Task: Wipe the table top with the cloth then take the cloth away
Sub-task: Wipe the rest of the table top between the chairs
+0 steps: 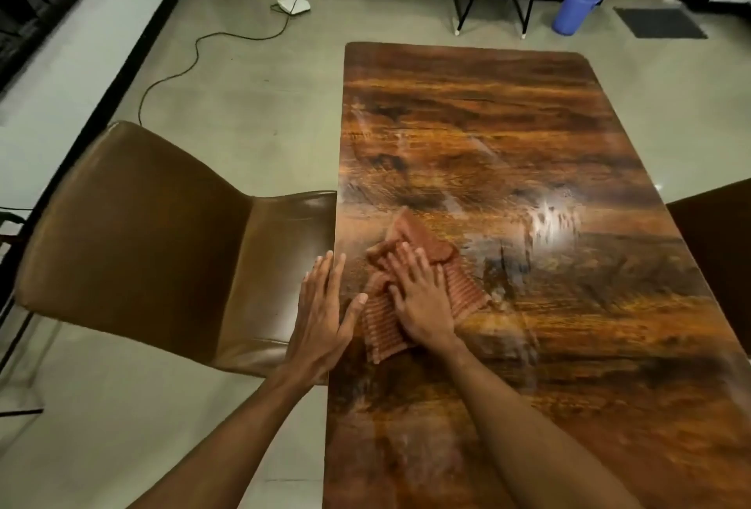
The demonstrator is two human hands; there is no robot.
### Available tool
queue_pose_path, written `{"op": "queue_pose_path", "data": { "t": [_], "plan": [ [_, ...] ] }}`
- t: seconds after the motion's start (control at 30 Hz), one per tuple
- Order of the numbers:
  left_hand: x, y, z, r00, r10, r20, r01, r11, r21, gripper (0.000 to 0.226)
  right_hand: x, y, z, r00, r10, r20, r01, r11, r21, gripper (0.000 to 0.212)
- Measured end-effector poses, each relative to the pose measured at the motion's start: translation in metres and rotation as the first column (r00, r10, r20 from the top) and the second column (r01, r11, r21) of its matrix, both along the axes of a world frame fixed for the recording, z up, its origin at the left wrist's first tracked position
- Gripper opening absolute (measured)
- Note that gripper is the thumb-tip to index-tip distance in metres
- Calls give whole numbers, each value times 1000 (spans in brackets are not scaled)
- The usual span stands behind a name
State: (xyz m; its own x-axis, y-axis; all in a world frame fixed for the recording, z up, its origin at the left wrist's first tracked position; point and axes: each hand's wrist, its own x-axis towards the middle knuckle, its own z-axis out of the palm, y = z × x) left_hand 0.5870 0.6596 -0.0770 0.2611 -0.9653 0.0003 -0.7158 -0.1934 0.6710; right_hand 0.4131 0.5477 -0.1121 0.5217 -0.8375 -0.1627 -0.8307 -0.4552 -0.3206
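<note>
the right hand [422,297] is lying flat on the ribbed reddish-brown cloth [467,289], fingers straight and slightly spread, pressing it down rather than pinching it. the left hand [321,317] is lying open at the table's left edge, fingers straight and close together, thumb reaching toward the cloth; whether it is touching the cloth i cannot tell. the cloth is sitting bunched on the near-left part of the glossy wood-grain table top [528,122], just beside that edge.

the wiping seems to be under way, since smeary streaks [552,216] are showing to the right of the cloth. to do it well, the palm should be bearing evenly so the cloth is not rolling up under the fingers. the strokes should be overlapping and working out toward the far end and the right side. the left hand is probably serving best as a brace. the brown leather chair [162,244] is sitting tucked against that edge, so anything pushed off leftward could be landing on its seat.
</note>
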Motion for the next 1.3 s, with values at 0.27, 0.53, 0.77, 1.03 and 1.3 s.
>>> {"op": "queue_pose_path", "data": {
  "t": [0.27,0.53,0.77,1.03,1.3],
  "plan": [
    [-18,1,11,995,-87,51,86,996,27,74,-25,64,-4,995,-101,14,101,995,4,61],
    [14,-61,2,978,-204,48,204,979,3,77,5,9,1,941,-338,-1,338,941,19,62],
    [99,-143,-21,966,-257,28,256,966,29,73,64,-75,-9,956,-292,-16,292,956,-31,60],
    [158,-212,-23,968,-249,19,248,968,31,71,158,-151,-2,988,-155,14,155,988,-24,59],
    [188,-292,-14,969,-244,46,246,968,-42,74,210,-236,-3,978,-204,33,206,978,-44,60]
  ]
}}
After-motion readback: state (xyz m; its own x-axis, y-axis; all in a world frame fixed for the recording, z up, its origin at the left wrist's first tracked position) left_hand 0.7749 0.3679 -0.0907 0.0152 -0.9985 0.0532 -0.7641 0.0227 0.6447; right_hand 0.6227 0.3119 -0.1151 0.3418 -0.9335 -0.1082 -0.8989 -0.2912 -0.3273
